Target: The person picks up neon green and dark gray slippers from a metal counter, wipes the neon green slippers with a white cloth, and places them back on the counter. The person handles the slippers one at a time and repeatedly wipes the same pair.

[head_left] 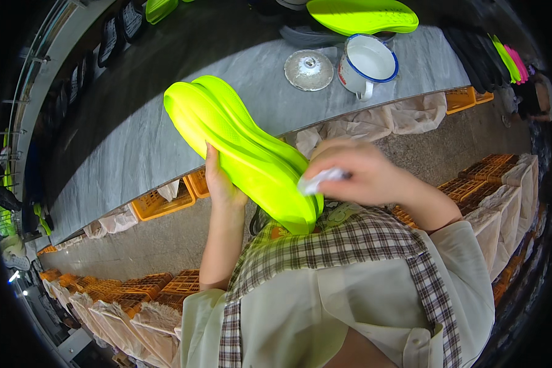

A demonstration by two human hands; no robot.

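Note:
Two neon-yellow shoe soles lie against each other, tilted between the table edge and my apron. My left hand grips them from the left side, its thumb along the edge and its other fingers hidden underneath. At their near right end, my right hand, smeared by motion, is closed on a small white cloth. The cloth is at the sole's edge; I cannot tell whether it touches. Beyond, on the table, stand a white enamel mug with a blue rim and its round, worn lid.
The grey marbled table runs across in front of me. Another yellow sole lies at its back. Dark soles line the right end, black ones the far left. Orange crates with pale cloth liners stand along the floor.

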